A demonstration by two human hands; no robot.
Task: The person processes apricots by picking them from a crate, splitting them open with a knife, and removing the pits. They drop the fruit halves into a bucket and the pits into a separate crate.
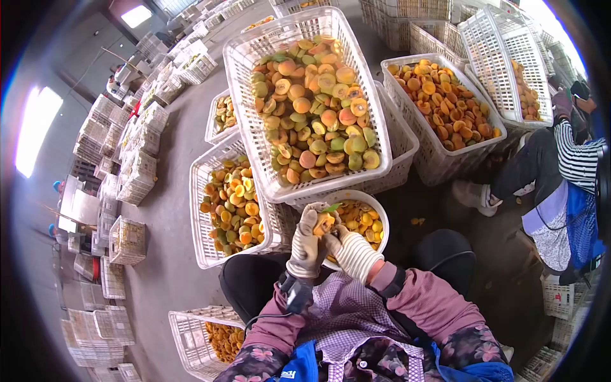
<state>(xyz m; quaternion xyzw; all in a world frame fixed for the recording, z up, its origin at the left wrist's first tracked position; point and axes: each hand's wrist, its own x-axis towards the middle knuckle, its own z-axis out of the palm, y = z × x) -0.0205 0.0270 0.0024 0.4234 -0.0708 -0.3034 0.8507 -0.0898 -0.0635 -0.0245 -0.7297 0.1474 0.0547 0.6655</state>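
Observation:
Both hands wear gloves and meet over a white bowl (384, 242) of orange fruit pieces. My left hand (309, 240) is closed round an orange fruit (325, 223), with a bit of green leaf beside it. Against the same fruit, from the right, my right hand (350, 247) presses with bent fingers; whether it also grips a small tool is hidden. Just beyond stands a large white crate (280, 190) of whole and halved fruit.
A crate (198, 223) of cut fruit stands at left, another (439, 156) at right, and one (184, 331) at lower left. A seated person (554, 184) is at the far right. Stacked crates (137, 169) line the left side.

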